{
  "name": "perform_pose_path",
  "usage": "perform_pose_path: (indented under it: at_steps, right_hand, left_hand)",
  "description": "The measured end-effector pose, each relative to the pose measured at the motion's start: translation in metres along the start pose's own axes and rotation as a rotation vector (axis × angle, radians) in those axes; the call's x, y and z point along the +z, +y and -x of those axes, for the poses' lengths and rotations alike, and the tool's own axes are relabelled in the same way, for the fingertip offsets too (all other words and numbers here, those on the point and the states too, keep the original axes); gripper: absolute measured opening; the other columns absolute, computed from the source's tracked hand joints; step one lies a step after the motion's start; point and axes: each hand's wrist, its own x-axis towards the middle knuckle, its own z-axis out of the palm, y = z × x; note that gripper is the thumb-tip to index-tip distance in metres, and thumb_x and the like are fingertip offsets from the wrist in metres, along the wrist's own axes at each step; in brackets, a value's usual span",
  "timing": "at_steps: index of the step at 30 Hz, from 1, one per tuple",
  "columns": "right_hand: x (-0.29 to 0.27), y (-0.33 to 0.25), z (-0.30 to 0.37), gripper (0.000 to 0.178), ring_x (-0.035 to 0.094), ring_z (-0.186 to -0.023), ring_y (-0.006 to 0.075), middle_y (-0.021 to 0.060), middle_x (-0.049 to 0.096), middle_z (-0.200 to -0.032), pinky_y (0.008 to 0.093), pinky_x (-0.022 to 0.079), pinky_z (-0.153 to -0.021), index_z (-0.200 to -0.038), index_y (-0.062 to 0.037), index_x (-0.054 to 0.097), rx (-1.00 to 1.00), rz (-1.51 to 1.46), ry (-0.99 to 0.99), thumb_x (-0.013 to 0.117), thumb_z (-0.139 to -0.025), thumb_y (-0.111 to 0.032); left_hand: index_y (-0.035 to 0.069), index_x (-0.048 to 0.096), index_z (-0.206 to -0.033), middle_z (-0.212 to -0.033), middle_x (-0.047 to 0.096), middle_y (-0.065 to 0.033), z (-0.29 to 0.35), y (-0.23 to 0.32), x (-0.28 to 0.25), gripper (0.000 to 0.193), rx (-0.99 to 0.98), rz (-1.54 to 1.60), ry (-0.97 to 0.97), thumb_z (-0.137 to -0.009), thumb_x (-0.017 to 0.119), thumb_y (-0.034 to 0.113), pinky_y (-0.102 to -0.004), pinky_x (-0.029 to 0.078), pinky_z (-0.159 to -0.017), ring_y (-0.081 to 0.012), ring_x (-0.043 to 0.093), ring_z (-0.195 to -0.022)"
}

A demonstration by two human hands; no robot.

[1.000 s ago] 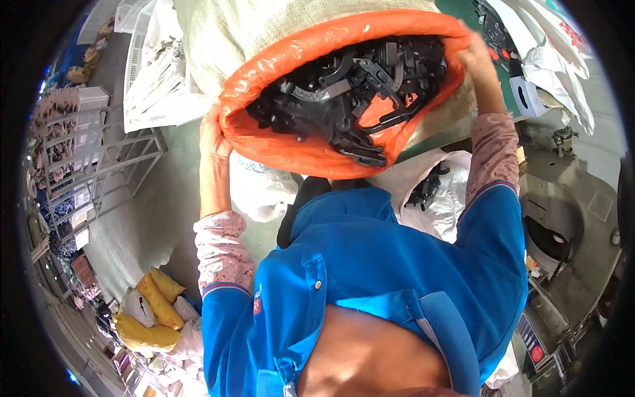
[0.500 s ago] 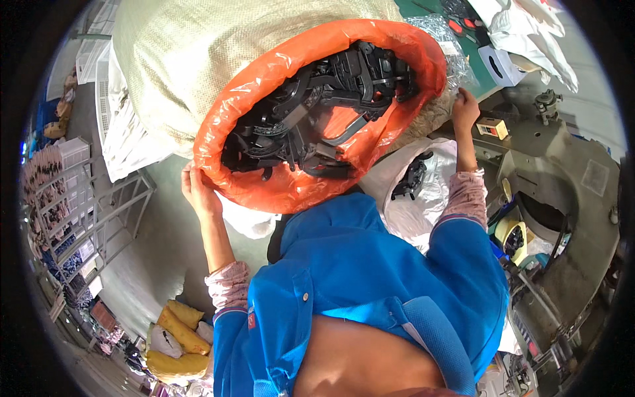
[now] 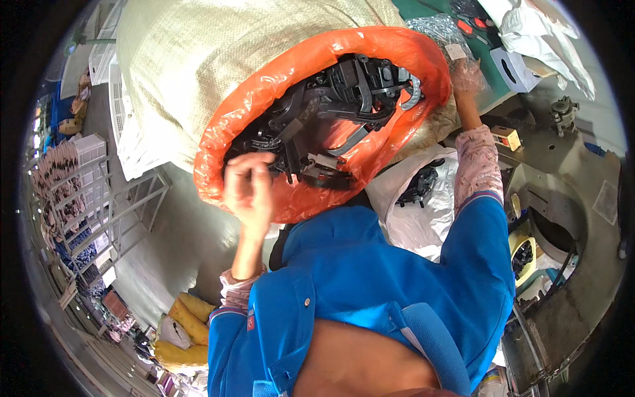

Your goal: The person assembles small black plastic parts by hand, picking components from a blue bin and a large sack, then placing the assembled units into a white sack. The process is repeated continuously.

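Note:
A large woven sack (image 3: 178, 79) holds an orange plastic liner bag (image 3: 228, 112), its rim folded outward around an oval mouth. Black plastic parts (image 3: 317, 109), buckle- or strap-like, fill the liner, with a grey curved piece (image 3: 415, 92) at the right. My left hand (image 3: 250, 188) hovers above the liner's near left rim, fingers loosely bent and apart, slightly blurred, with nothing visible in them. Beyond the right rim, my right hand (image 3: 467, 78) is at a clear plastic bag (image 3: 433, 30) on the green table (image 3: 491, 66). Motion smears its fingers.
Below the liner's right side sits a white bag (image 3: 413, 221) with more black parts. A worktable with a machine (image 3: 562, 112) and a small box (image 3: 506, 137) stands right. Metal racks (image 3: 126, 198) are left; yellow sacks (image 3: 178, 354) lie lower left.
My left hand has left the liner's outer left edge and moved right, over the near rim. My right hand has moved up and farther away, toward the clear plastic bag.

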Motion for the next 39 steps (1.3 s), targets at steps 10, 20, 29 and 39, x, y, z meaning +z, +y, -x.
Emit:
perform_pose_path:
  at_steps: [10,20,29,39]
  right_hand:
    - [-0.03,-0.024,-0.035,0.058,0.066,-0.092,0.0401,0.0185,0.068,-0.105,0.0528,0.046,-0.093,-0.118,-0.0061,0.059,0.449,-0.312,-0.17,0.074,-0.075,-0.042]
    - [0.012,0.028,-0.019,0.022,0.064,-0.073,0.0229,0.0083,0.068,-0.097,0.036,0.051,-0.061,-0.107,-0.0045,0.064,1.299,-2.027,0.015,0.063,-0.091,-0.02]
    - [-0.033,0.01,-0.004,0.025,0.059,-0.064,0.0189,0.004,0.063,-0.089,0.0287,0.038,-0.045,-0.11,-0.0072,0.06,1.213,-1.77,-0.178,0.066,-0.092,-0.023]
    - [-0.071,-0.011,0.036,0.026,0.057,-0.058,0.0149,0.007,0.059,-0.075,0.0227,0.032,-0.035,-0.111,-0.0056,0.058,1.17,-1.898,-0.026,0.06,-0.096,-0.027]
  left_hand:
    - [-0.002,0.063,-0.098,-0.097,0.068,-0.0097,0.027,-0.001,0.023,0.007,-0.32,0.05,-0.232,-0.095,0.057,0.002,-0.0248,0.051,-0.075,-0.0114,0.062,-0.083]
    - [-0.002,0.062,-0.101,-0.098,0.069,-0.0076,0.045,-0.013,0.02,0.008,-0.425,0.135,-0.231,-0.095,0.058,0.002,-0.0234,0.049,-0.081,-0.0092,0.061,-0.088]
    - [-0.002,0.065,-0.099,-0.096,0.07,-0.01,0.056,-0.021,0.024,0.009,-0.429,0.096,-0.246,-0.094,0.059,0.001,-0.026,0.051,-0.079,-0.0127,0.064,-0.085]
    - [-0.004,0.063,-0.102,-0.1,0.07,-0.0144,0.034,0.025,0.02,0.012,-0.293,0.199,-0.268,-0.09,0.059,-0.005,-0.0309,0.054,-0.077,-0.0171,0.066,-0.087]
